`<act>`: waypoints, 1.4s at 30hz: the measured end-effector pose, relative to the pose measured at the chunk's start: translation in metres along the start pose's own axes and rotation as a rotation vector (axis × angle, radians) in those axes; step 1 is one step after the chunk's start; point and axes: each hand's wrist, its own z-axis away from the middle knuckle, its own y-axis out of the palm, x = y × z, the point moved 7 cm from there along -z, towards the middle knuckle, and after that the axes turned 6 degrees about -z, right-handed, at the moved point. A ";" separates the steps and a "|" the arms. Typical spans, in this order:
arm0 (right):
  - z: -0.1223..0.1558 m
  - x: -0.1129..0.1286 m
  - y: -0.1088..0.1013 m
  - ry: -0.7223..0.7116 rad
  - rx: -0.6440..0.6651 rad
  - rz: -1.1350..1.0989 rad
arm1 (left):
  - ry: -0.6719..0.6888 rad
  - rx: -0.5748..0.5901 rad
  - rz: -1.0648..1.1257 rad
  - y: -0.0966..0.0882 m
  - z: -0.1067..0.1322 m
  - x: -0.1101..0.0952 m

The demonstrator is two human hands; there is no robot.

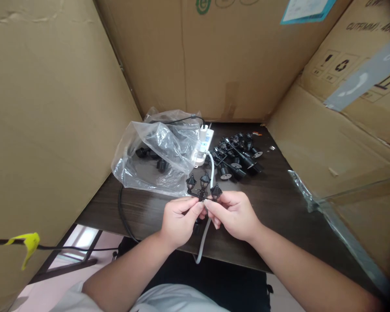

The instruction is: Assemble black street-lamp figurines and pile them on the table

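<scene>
Between my two hands is a small black toy street lamp [205, 180] with three lantern heads, held upright above the front of the dark table. My left hand [181, 221] pinches it from the left, just under the lanterns. From the right, my right hand [235, 215] grips the same part, thumb tips almost touching. The lamp's black base [197, 226] shows partly below my fingers; most of the post is hidden. Behind my right hand lies a pile of similar black lamps [235, 158], several with round pale undersides facing me.
A clear plastic bag [159, 160] with black pieces inside lies at the back left. Beside it stands a white power strip [204, 145], its grey-white cable [201, 249] running over the table's front edge. Cardboard walls [221, 65] enclose the left, back and right.
</scene>
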 end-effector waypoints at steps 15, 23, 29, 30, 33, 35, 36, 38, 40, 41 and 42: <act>0.011 0.031 0.005 -0.489 0.172 0.160 | 0.354 -0.063 -0.014 -0.007 0.009 -0.015; 0.013 0.029 0.007 -0.485 0.199 0.228 | 0.241 -0.116 -0.032 -0.011 0.012 -0.007; 0.007 0.027 0.003 -0.443 0.137 0.283 | 0.139 -0.174 -0.052 -0.014 0.010 -0.003; 0.005 0.026 0.002 -0.432 0.128 0.298 | 0.088 -0.202 -0.014 -0.016 0.009 0.002; 0.002 0.024 -0.005 -0.442 0.066 0.321 | -0.100 -0.250 0.261 -0.015 0.008 0.023; 0.003 0.026 -0.006 -0.511 0.047 0.360 | -0.207 -0.277 0.516 -0.013 0.006 0.034; 0.004 0.027 -0.005 -0.555 0.056 0.398 | -0.254 -0.292 0.628 -0.012 0.005 0.038; 0.007 0.029 0.000 -0.627 0.090 0.487 | -0.337 -0.324 0.797 -0.011 0.003 0.041; 0.009 0.029 0.005 -0.657 0.122 0.550 | -0.420 -0.346 0.906 -0.010 0.002 0.043; 0.009 0.029 0.007 -0.653 0.142 0.568 | -0.459 -0.353 0.945 -0.010 0.001 0.043; 0.009 0.027 0.009 -0.640 0.166 0.581 | -0.493 -0.357 0.977 -0.009 0.001 0.044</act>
